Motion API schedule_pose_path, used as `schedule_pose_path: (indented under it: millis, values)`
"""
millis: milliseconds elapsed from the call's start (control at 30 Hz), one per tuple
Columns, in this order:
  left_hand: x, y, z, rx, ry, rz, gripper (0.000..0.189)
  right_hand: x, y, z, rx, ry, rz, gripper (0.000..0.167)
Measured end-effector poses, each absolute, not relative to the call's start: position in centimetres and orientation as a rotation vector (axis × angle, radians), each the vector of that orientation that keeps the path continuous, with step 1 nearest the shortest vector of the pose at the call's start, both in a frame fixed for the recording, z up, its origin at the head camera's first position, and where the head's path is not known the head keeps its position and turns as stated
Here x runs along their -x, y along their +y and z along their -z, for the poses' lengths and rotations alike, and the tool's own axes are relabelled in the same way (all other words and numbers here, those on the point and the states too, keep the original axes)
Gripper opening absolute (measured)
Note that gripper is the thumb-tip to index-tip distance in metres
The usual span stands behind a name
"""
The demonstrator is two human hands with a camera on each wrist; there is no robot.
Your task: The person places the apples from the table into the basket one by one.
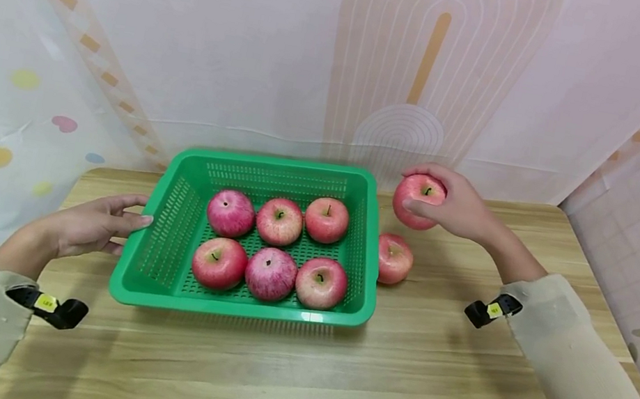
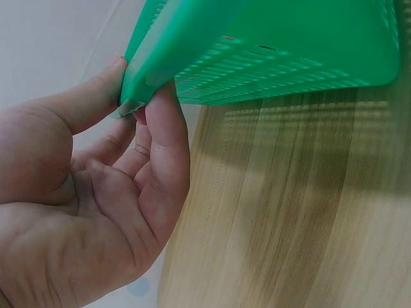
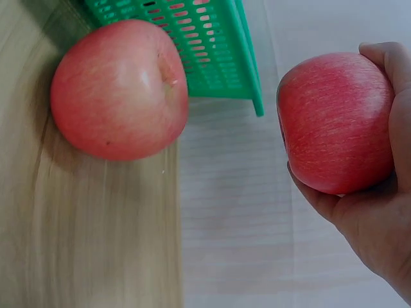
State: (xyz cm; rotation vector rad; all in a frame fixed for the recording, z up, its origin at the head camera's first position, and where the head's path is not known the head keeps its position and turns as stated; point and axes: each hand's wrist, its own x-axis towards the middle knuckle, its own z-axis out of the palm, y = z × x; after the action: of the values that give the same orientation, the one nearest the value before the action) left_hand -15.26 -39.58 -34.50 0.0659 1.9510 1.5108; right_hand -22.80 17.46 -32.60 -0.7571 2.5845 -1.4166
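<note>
A green plastic basket (image 1: 240,312) with slotted walls holds several red apples in two rows. At its left end my left hand (image 1: 93,226) pinches the rim between thumb and fingers; the left wrist view shows the thumb on one side of the rim (image 2: 144,83) and fingers on the other. My right hand (image 1: 452,204) grips a red apple (image 1: 414,208), raised beyond the basket's right back corner. Below it another apple (image 1: 394,260) sits on the table right against the basket's right wall. In the right wrist view the gripped apple (image 3: 337,122) is beside the basket's rim corner.
The wood-grain table (image 1: 422,386) runs beneath everything, its back edge close to a patterned cloth wall (image 1: 245,39). Similar printed cloth hangs at the left and right sides. Each wrist wears a black strap (image 1: 48,306) over a pale sleeve.
</note>
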Motion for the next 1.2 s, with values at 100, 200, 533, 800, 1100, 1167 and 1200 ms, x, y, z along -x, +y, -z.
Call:
schedule_pose_path:
  millis: [100,200,533,800,1100,1167,1200]
  values:
    - [15.3,-39.6,34.5,-0.069,1.954,-1.507,0.022,22.7,16.9,32.2,0.783,2.567,1.428,0.044]
    - [15.3,-39.7,34.5,-0.07,1.952,-1.507,0.022,22.8,16.2,31.8,0.813,2.552,1.435,0.043]
    - [15.3,-39.5,34.5,-0.08,1.93,-1.518,0.023,23.1,14.2,31.0,0.925,2.499,1.443,0.042]
    - [15.2,-39.5,34.5,-0.084,1.941,-1.512,0.024,23.2,12.5,30.2,0.974,2.463,1.418,0.045]
    - [15.2,-39.5,34.5,-0.093,1.932,-1.52,0.025,23.2,10.6,29.6,1.029,2.417,1.421,0.044]
    - [15.2,-39.5,34.5,-0.096,1.93,-1.52,0.025,23.3,10.3,29.5,1.026,2.412,1.421,0.044]
    - [15.2,-39.5,34.5,-0.098,1.93,-1.519,0.025,23.3,10.1,29.5,1.025,2.409,1.422,0.044]
